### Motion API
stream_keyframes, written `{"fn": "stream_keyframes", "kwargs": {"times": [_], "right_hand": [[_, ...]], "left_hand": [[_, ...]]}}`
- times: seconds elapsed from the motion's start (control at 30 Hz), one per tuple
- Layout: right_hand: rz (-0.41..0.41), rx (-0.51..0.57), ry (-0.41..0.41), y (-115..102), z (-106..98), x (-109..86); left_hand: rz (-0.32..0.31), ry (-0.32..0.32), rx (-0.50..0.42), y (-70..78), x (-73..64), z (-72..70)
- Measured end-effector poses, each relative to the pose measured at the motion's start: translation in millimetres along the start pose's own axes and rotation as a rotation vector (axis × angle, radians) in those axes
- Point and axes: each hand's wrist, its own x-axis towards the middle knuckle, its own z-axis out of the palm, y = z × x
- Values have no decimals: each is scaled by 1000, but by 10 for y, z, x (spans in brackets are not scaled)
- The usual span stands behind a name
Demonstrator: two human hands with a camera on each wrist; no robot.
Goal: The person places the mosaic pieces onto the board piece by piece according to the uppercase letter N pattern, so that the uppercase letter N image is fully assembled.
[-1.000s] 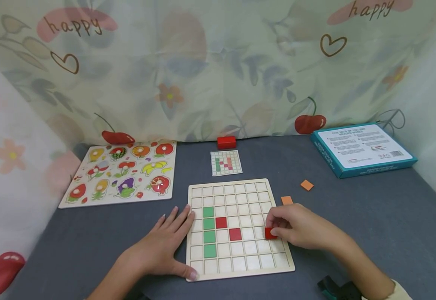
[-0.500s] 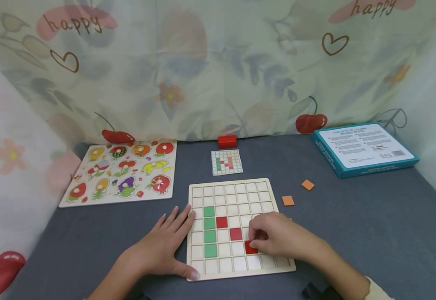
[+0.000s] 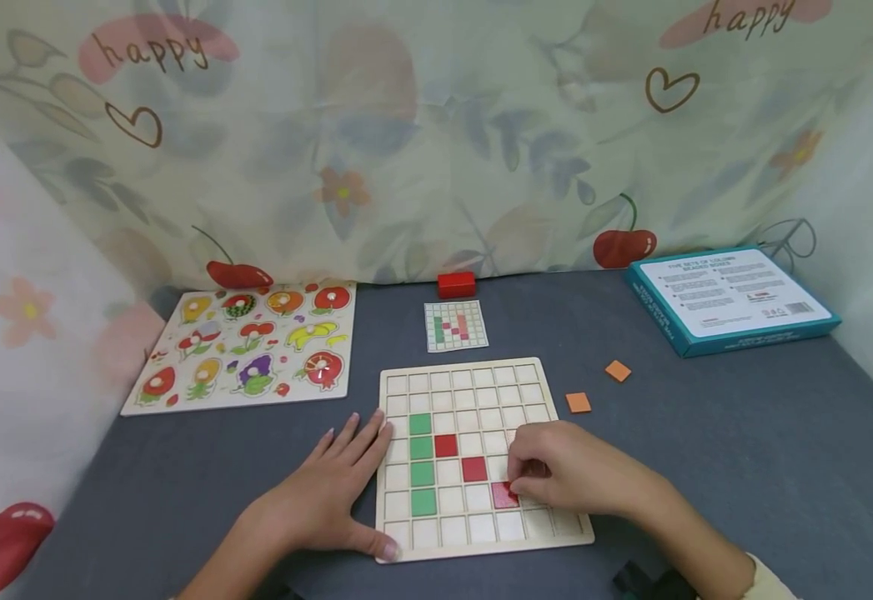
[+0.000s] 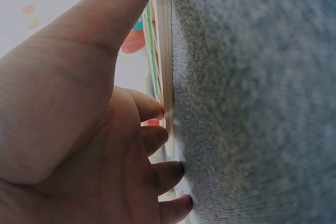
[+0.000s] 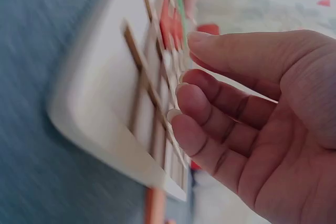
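Note:
In the head view, my left hand (image 3: 316,492) lies with fingers spread along the left edge of the wooden grid board (image 3: 421,550), its thumb on the near left corner. My right hand (image 3: 574,471) is over the board's right part, fingers curled, thumb and forefinger at a shiny red tile (image 3: 503,497) in a lower cell. The fingertips cover that tile's right corner. Two other red tiles, one (image 3: 445,446) higher and one (image 3: 474,469) nearer, step diagonally towards it. Several green tiles (image 3: 422,448) form a column. In the right wrist view, the curled fingers (image 5: 197,135) hang by the board.
A small pattern card (image 3: 456,326) lies behind the board, with a red block (image 3: 456,285) beyond it. Two orange tiles, one near (image 3: 578,402) and one farther (image 3: 618,371), are right of the board. A fruit puzzle (image 3: 244,350) lies left; a teal box (image 3: 732,300) sits back right.
My right hand has carried the red tile left and nearer to me, into a lower cell. In the last half second the hand has shifted slightly right. My left hand stays.

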Motion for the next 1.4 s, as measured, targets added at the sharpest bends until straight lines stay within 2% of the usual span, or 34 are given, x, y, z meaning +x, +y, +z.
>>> {"fn": "stream_keyframes", "kwargs": {"times": [0.17,0.33,0.47,0.6,1.03,1.2,1.4], "right_hand": [[52,-28,25,93,-199,-92],[154,-98,31,194,-379,-175],[266,-158,21,246,-443,-213],[335,-221,2,283,-431,-212],[290,-167,-39,357,-386,-164],[264,-113,-52,379,-414,-179],[259,-106,-1,386,-455,-201]], "left_hand": [[-2,0,4,3,3,3],[-7,-6,-6,2,-1,6],[-11,-11,-6,-2,-1,3],[-12,-11,-12,-6,-5,4],[-6,-4,-3,-15,0,8],[-6,0,-8,-7,-3,17],[-14,-5,-3,4,0,11]]}}
